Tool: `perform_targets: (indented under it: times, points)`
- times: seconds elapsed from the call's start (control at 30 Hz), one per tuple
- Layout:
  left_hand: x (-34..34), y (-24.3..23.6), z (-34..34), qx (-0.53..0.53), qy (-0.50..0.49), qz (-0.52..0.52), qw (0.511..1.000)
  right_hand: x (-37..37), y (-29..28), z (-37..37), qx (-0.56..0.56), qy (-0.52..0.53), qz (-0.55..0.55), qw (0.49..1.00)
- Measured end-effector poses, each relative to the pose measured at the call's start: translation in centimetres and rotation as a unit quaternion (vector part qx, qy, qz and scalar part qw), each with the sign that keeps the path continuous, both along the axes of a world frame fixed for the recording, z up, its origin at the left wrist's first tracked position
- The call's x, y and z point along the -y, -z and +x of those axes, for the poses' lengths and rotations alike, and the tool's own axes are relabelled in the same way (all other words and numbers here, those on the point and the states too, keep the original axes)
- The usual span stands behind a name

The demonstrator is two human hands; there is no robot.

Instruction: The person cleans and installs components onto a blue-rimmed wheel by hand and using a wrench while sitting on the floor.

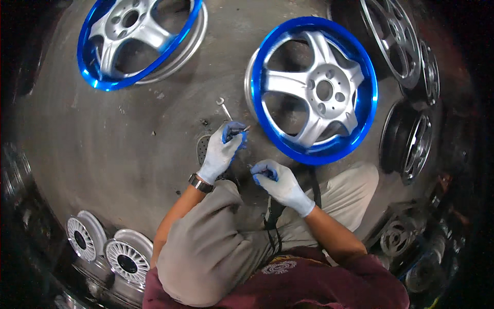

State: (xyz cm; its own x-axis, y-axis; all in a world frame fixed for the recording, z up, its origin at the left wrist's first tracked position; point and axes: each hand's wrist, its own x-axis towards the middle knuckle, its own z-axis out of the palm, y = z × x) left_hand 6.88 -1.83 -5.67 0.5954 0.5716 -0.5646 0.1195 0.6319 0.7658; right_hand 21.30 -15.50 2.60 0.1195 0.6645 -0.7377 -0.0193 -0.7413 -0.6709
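I sit on the floor wearing white work gloves with blue palms and fingers. My left hand (pixel 222 149) is closed, and a small dark piece pokes out at its fingertips; its kind is too small to tell. Just beyond that hand an open-end wrench (pixel 224 108) lies on the floor. My right hand (pixel 280 185) is a little nearer to me, thumb and fingers pinched together; a tiny bit shows at the tips, too small to name. A silver alloy wheel with a blue rim (pixel 314 92) rests tilted ahead of my right hand, touched by neither hand.
Another blue-rimmed silver wheel (pixel 139 38) lies at the far left. Several bare wheels (pixel 419 141) stand along the right side. Two multi-spoke wheels (pixel 126 260) sit at the lower left. Dark crumbs (pixel 205 122) dot the grey floor (pixel 134 175).
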Motion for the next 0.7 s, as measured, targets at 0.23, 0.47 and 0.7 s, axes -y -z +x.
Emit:
perform_targets:
  times: [0.23, 0.47, 0.7]
  points:
    - [-0.7, 0.7, 3.2, -0.038, 0.103, 0.092, 0.99, 3.6, 0.3, 0.8, -0.013, 0.106, 0.009, 0.994]
    - [-0.4, 0.7, 3.4, -0.062, 0.112, 0.073, 0.989, 4.6, 0.6, 0.1, -0.04, 0.153, 0.016, 0.987]
    - [0.2, 0.9, 3.3, -0.054, 0.104, 0.08, 0.99, 4.4, -0.5, 0.7, -0.044, 0.168, 0.047, 0.984]
